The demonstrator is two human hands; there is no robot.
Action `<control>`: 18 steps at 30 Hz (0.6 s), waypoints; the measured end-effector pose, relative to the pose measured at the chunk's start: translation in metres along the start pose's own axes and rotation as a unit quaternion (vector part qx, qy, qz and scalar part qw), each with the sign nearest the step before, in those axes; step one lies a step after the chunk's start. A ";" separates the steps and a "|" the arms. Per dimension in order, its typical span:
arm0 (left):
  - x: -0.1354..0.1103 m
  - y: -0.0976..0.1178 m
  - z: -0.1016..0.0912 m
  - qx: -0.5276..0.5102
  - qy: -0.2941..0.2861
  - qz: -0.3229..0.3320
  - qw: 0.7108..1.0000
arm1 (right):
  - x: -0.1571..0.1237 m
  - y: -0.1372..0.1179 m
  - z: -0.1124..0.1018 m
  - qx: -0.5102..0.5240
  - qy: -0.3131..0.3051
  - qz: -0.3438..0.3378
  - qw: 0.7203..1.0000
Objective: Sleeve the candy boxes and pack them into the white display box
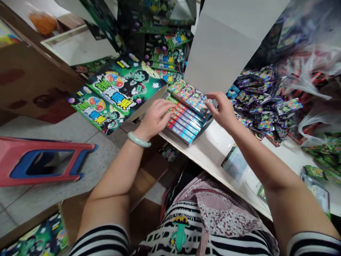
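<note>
The left hand [157,115], with a pale green round bangle at its wrist, is half open, its fingers curved loosely over the left end of a tight row of small, glossy red, purple and blue packs [185,122]. Clear-wrapped multicoloured packs [188,94] lie along the row's far side. The right hand [225,109] is partly open at their right end, thumb and forefinger spread, the fingertips at the wrapped edge; whether they press on it I cannot tell.

The row sits at the near edge of a white tabletop [214,140]. Around it, from the left: a large brown cardboard carton [29,85], a red and blue plastic stool [48,145] on the grey tiled floor [109,147], a green and black printed cardboard panel [117,92] just left of the row, similarly printed boxes [167,58] stacked behind, and a plain white upright panel [221,42]. Farther right, shiny purple-blue sachets [263,103] lie heaped beside green sachets [325,158].
</note>
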State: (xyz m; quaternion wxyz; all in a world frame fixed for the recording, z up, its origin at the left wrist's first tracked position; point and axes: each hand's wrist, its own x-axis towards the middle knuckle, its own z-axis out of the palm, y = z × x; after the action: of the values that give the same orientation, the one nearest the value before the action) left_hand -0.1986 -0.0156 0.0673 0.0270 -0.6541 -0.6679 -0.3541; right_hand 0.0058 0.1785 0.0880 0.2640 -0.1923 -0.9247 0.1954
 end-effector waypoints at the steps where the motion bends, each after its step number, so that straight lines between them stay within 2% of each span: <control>1: 0.012 0.005 0.006 0.010 -0.038 0.012 0.999 | 0.018 0.003 -0.001 -0.029 -0.030 0.021 0.999; 3: 0.032 0.011 0.018 0.047 -0.096 0.010 0.994 | 0.048 0.002 0.001 -0.089 -0.106 0.059 0.989; 5: 0.043 0.012 0.028 0.090 -0.124 -0.016 0.988 | 0.066 -0.007 0.005 -0.148 -0.180 0.079 0.969; 8: 0.043 0.008 0.032 0.130 -0.129 -0.033 0.982 | 0.079 -0.023 0.009 -0.214 -0.248 0.085 0.941; 12: 0.033 0.003 0.030 0.146 -0.114 -0.023 0.982 | 0.088 -0.031 0.011 -0.232 -0.328 0.107 0.910; 15: 0.030 0.002 0.031 0.138 -0.094 -0.027 0.986 | 0.092 -0.030 0.012 -0.235 -0.347 0.100 0.902; 18: 0.030 0.001 0.032 0.136 -0.085 -0.020 0.987 | 0.095 -0.029 0.014 -0.219 -0.343 0.086 0.909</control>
State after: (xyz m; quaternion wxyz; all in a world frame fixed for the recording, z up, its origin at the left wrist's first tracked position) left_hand -0.1879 0.0258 0.0588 0.0513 -0.6583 -0.7228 -0.2039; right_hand -0.0840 0.1936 0.1297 -0.1360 -0.2451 -0.9578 0.0635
